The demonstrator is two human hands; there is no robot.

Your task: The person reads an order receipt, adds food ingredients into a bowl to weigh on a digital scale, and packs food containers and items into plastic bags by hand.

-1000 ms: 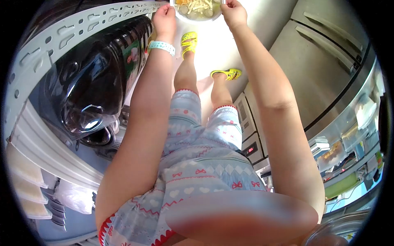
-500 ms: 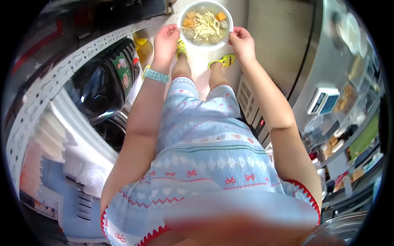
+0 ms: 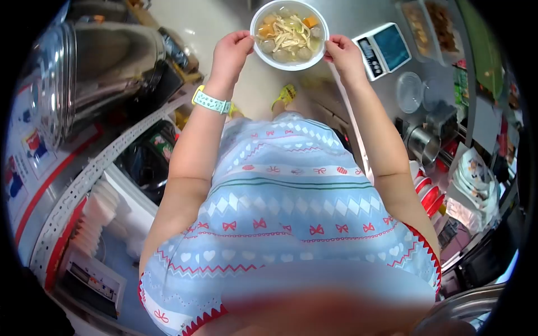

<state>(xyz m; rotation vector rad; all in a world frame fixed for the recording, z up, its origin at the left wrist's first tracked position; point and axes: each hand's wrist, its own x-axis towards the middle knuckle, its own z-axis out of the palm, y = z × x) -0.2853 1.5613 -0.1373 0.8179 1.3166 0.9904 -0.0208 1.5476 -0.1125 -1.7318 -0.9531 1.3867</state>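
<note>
A round white bowl (image 3: pixel 290 67) of soup is held out in front of me, level, between both hands. In its broth lie pale yellow strips (image 3: pixel 291 33), orange cubes and several greyish balls. My left hand (image 3: pixel 231 53) pinches the bowl's left rim between thumb and fingers; a pale green patterned watch band (image 3: pixel 212 103) is on that wrist. The opposite rim is gripped by my right hand (image 3: pixel 346 56), its fingers closed. Beside that hand, a white kitchen scale (image 3: pixel 382 51) sits on the metal counter.
On the right-hand metal counter (image 3: pixel 372 17) stand clear food containers (image 3: pixel 434 28), a round clear plastic tub (image 3: pixel 410 91) and a metal pot (image 3: pixel 423 144). To the left are a large shiny metal vessel (image 3: pixel 112 73) and a white perforated shelf edge (image 3: pixel 84 171). Floor (image 3: pixel 224 17) shows ahead.
My body has turned and moved along the aisle. The bowl stays between my hands, and the counter with the scale is now much closer on the right.
</note>
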